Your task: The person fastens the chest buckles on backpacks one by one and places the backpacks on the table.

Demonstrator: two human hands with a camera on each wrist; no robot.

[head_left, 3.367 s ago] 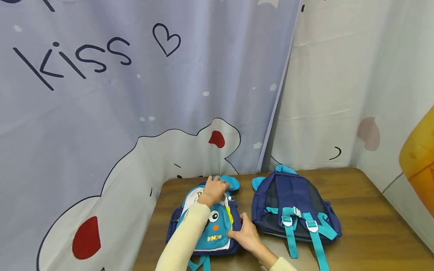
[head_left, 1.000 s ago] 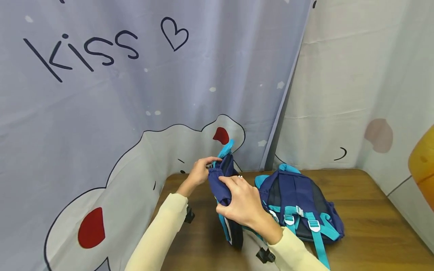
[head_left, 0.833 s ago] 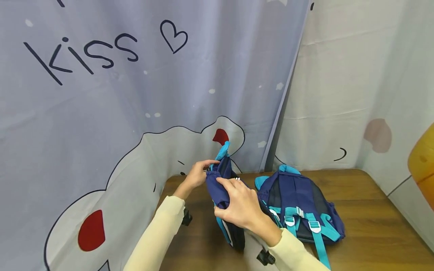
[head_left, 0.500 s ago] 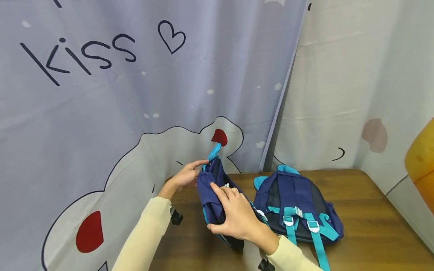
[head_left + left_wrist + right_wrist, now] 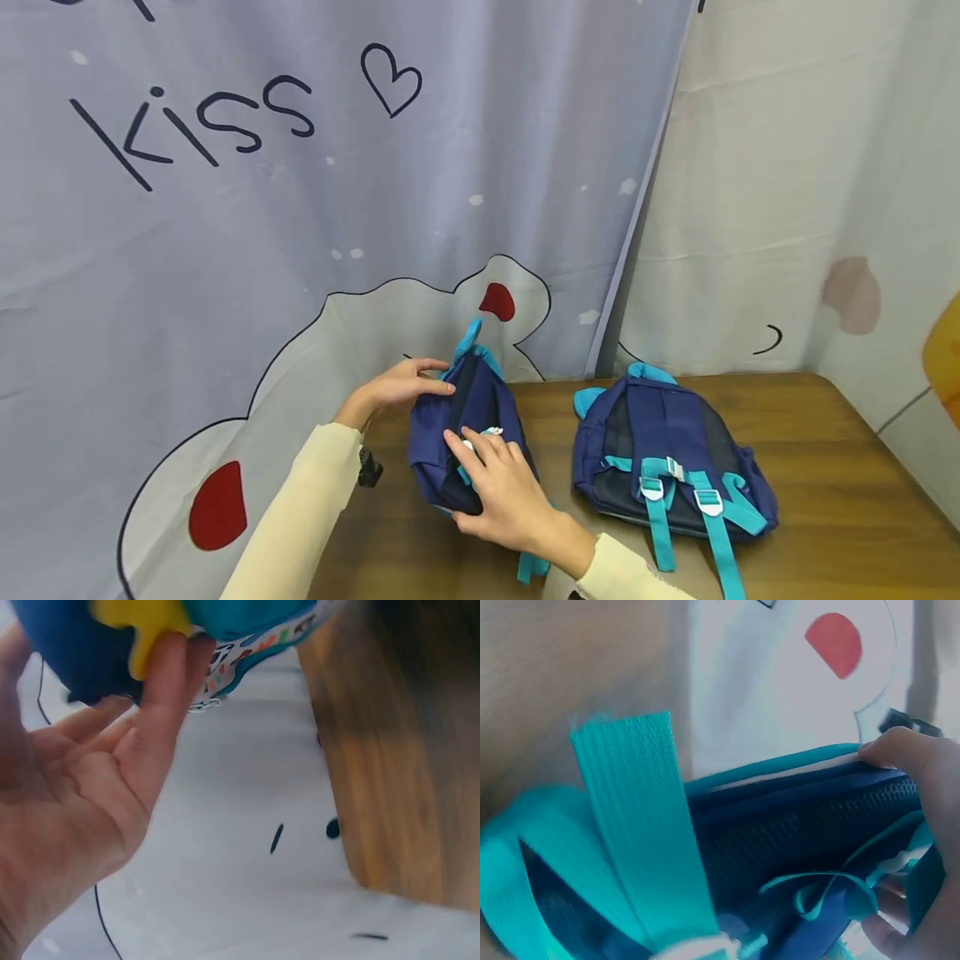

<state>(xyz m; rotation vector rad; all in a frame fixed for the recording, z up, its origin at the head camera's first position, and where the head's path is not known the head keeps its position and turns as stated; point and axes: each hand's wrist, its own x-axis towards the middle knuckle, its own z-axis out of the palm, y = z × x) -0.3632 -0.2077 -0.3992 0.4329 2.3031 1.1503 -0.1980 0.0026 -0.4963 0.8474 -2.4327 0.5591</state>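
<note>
A small navy child's backpack (image 5: 480,408) with turquoise trim is tilted on its edge above the left half of the table, its back panel turned to the right. My left hand (image 5: 393,386) holds it near the top, and the left wrist view shows those fingers against its front beside a yellow patch (image 5: 154,626). Lower down, my right hand (image 5: 510,496) grips the other side. In the right wrist view, the thumb lies on the bag's edge and fingers curl round the strap side, with a loose turquoise strap (image 5: 641,825) in front. The bag's front is mostly hidden in the head view.
A second navy backpack (image 5: 667,458) lies to the right with its back panel up, turquoise straps trailing toward the near edge. Both are on a brown wooden table (image 5: 817,467). A printed curtain (image 5: 420,200) hangs directly behind the table.
The backpack has gone from lying front-up to being lifted and turned, with its back now showing to the right. Lately it has shifted left and rotated further. The second backpack stays put.
</note>
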